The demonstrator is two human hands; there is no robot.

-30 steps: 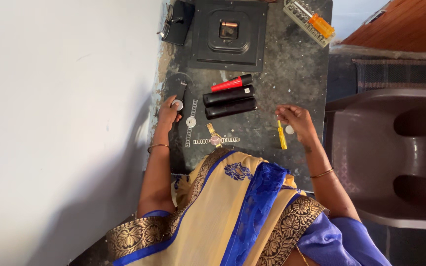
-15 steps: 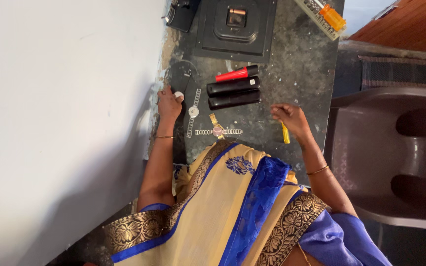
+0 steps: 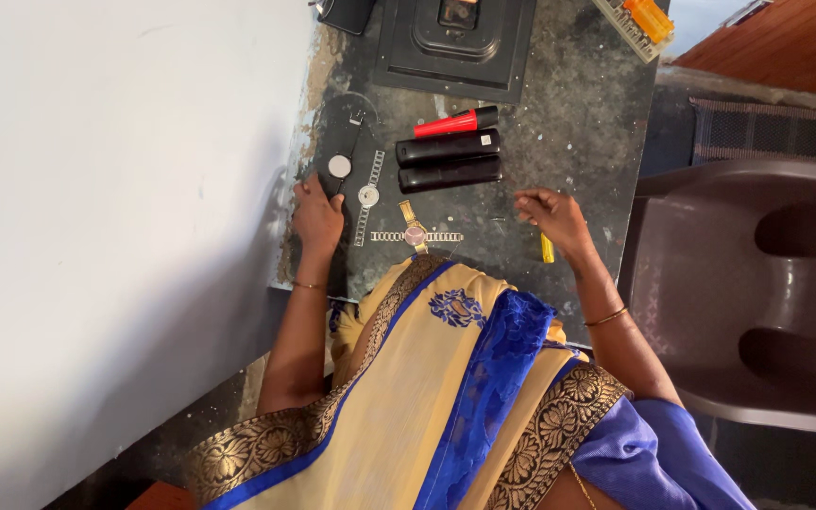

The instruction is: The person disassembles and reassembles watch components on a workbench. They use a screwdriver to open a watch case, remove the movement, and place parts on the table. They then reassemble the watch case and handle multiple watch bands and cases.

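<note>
I see three watches laid out; left hand [image 3: 317,215] rests open on the black-strap watch [image 3: 339,162], right hand [image 3: 548,213] loosely curled (contents unclear) above the yellow tool [image 3: 547,247].

Ahead of you: dark mottled table [image 3: 578,142]. Black square moulded tray [image 3: 455,42] at far edge. Clear box with orange contents [image 3: 637,24] at far corner, tilted. Red-and-black cylinder [image 3: 455,122] just beyond two black oblong cases [image 3: 448,161], cases side by side, touching. White wall [image 3: 115,208] on one side of table. Brown plastic chair [image 3: 757,283] on other side, just beside table.
</note>
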